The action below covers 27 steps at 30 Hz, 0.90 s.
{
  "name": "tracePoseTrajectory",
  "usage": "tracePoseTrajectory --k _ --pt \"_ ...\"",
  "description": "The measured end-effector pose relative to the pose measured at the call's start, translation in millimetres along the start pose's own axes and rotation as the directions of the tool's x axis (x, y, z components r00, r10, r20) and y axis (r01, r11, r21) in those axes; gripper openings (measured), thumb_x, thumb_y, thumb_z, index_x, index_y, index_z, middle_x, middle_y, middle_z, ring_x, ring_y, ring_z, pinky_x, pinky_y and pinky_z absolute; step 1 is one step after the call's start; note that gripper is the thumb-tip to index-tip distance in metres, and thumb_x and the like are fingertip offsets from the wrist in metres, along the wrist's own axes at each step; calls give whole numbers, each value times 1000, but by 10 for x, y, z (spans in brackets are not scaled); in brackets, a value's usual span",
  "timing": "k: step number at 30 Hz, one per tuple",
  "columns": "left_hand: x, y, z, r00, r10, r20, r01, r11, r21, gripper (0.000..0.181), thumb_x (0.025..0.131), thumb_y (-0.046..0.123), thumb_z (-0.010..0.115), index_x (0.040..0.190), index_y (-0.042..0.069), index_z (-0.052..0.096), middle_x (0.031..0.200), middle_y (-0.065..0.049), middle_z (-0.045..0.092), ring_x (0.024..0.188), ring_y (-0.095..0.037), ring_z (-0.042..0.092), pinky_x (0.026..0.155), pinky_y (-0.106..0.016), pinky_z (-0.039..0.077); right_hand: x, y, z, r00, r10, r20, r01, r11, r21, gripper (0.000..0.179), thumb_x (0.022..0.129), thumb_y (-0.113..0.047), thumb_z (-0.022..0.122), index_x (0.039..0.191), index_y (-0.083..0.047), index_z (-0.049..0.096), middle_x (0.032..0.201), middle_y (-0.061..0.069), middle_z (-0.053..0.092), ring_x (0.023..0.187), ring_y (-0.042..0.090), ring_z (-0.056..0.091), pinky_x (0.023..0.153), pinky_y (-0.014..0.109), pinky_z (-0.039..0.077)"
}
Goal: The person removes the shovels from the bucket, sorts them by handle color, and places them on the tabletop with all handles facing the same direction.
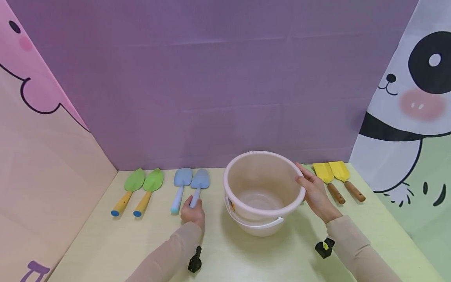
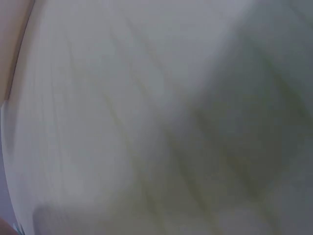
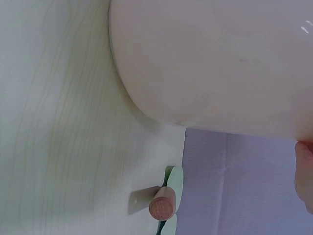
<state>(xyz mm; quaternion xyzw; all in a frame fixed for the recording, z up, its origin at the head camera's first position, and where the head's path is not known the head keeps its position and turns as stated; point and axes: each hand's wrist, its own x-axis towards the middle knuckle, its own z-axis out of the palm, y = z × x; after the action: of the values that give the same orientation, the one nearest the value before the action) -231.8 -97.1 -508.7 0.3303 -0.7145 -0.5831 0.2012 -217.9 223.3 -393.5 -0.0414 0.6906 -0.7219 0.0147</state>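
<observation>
My left hand (image 1: 193, 213) grips the handle of a blue toy shovel (image 1: 200, 179), whose blade points toward the back wall. Just left of it lies a second blue shovel (image 1: 183, 177) with a pale handle. A pale pink bucket (image 1: 262, 223) is in the middle, its mouth leaning toward me and its white carrying handle (image 1: 260, 226) hanging down the front. My right hand (image 1: 318, 197) holds the bucket's rim at the right, thumb over the edge. The right wrist view shows the bucket's side (image 3: 210, 63) close up. The left wrist view catches mostly tabletop and shadow.
Two green leaf-shaped trowels (image 1: 134, 180) with yellow handles lie at the left. Two yellow shovels (image 1: 323, 172) with wooden handles lie at the right. Behind the bucket, a wooden handle (image 3: 162, 205) and green blades show. A purple cloth wall (image 1: 225, 86) borders the table's (image 1: 148, 243) back.
</observation>
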Motion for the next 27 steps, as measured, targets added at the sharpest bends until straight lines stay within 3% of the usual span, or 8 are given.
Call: tracePoseTrajectory --k 7,27 --pt "13 -25 28 1000 30 2 -30 998 -54 39 80 8 64 118 1 60 121 -20 58 112 -37 53 97 -43 40 -12 -4 -7 1000 2 -4 -2 1000 -2 57 93 -12 46 145 -7 23 152 9 20 108 -3 47 85 16 46" --pt "42 -80 28 995 63 73 -64 998 5 42 81 10 63 122 3 57 125 -19 56 115 -35 51 98 -43 39 -1 -5 -21 1000 7 12 -7 1000 -11 58 93 -13 45 146 -11 22 153 7 19 119 5 42 86 18 46"
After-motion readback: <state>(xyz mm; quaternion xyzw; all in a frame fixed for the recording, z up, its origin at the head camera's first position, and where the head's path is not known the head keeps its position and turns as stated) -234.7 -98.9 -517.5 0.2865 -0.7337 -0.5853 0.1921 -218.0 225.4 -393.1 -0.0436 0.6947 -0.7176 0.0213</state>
